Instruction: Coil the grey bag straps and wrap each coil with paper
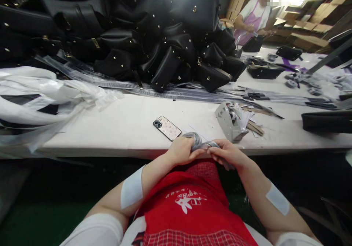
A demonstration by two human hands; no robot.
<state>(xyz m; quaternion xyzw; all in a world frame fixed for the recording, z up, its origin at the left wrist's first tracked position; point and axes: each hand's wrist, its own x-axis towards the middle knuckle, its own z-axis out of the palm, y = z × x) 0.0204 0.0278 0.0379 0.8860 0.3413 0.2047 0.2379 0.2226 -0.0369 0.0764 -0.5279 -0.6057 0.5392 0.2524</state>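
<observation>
Close in front of my red apron, both hands hold a coiled bundle of greyish, partly see-through strip [197,138]. My left hand [183,150] is closed around the looped part. The fingers of my right hand [226,152] pinch the twisted end, and a short tail hangs below them. Whether the bundle is strap or plastic wrapping I cannot tell. Just beyond my left hand, a phone in a patterned pale case [167,127] lies camera side up on the white table [132,123].
Black handbags [170,55] are piled along the back, with clear plastic strips [121,84] before them. White wrapping [41,91] lies at left. To the right are a small white box of tags [229,123] and a black bag [327,121]. A co-worker [253,18] stands across the table.
</observation>
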